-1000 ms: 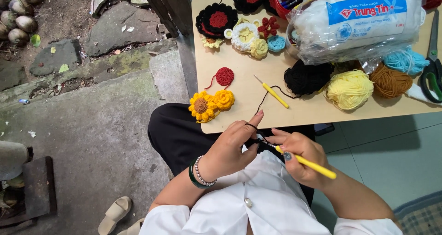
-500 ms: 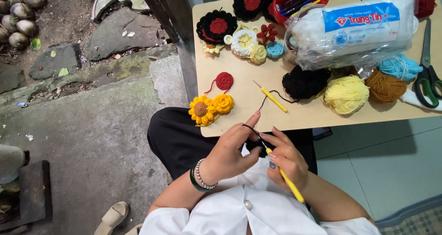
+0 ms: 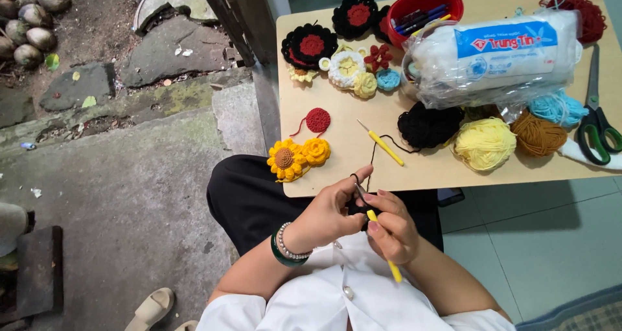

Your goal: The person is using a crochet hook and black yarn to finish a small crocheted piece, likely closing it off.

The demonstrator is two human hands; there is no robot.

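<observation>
My left hand [image 3: 327,211] pinches a small black crochet piece [image 3: 356,207] over my lap, and black yarn [image 3: 374,151] runs from it up to a black yarn ball [image 3: 429,125] on the table. My right hand [image 3: 391,228] grips a yellow-handled crochet hook [image 3: 382,245] whose metal tip points into the black piece. Both hands touch each other just below the table's near edge.
The wooden table [image 3: 389,175] carries a second yellow hook [image 3: 383,144], yellow crochet flowers [image 3: 297,157], a red disc [image 3: 317,119], yellow [image 3: 484,143], brown [image 3: 538,134] and blue [image 3: 558,107] yarn balls, green scissors [image 3: 597,127], a bag of white stuffing [image 3: 502,55] and a red bowl [image 3: 429,7].
The hook in my right hand has swung from pointing out to the right to nearly upright against my chest. Both hands stay at the black piece.
</observation>
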